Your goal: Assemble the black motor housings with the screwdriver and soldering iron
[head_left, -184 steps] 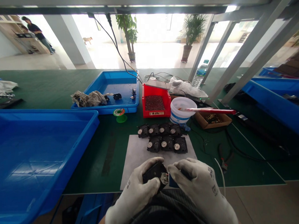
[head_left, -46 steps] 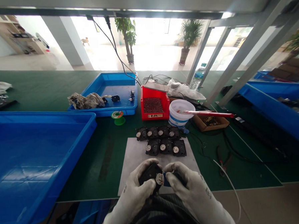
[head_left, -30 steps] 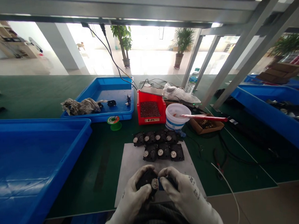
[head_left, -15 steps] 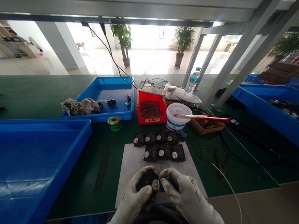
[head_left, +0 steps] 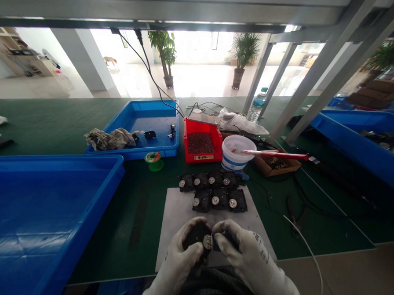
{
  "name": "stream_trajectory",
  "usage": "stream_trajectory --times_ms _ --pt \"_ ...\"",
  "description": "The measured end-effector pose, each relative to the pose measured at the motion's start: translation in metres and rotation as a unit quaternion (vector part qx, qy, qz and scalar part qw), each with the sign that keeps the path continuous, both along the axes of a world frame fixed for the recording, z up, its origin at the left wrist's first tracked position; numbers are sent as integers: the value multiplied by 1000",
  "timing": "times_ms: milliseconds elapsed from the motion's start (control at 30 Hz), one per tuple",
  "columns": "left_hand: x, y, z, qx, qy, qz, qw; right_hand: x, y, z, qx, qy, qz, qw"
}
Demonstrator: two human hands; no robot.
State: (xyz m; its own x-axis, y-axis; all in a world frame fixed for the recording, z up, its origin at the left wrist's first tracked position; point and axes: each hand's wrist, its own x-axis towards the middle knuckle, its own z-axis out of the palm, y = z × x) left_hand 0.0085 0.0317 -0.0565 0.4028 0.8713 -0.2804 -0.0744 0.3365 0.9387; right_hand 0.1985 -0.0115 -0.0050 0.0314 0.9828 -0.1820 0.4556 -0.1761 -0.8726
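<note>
While the left hand (head_left: 171, 256) grips a black housing (head_left: 198, 235) tight, right hand (head_left: 250, 254) pinching a blue part (head_left: 224, 241), over a white sheet (head_left: 174, 219), seven housings (head_left: 212, 193) beyond.

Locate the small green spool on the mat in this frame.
In the head view, the small green spool stands on the green mat, just in front of the blue tray and left of the red bin.

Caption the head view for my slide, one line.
Gloved left hand and right hand grip a black unit over a white sheet.
</note>
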Motion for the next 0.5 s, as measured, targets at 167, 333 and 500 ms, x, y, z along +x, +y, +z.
stream_trajectory --times_ms 167,333,500 --pt "0 -1 -3 9 -9 -2 1000 1 0 -5 -12 24 4 1000" --pt "0 -1 3 14 -10 -5 1000 3 -1 -5 -19 154 -41 987" --pt "-1 -4 9 -13 -14 -13 1000 16 2 -1 -167 413 -108 889"
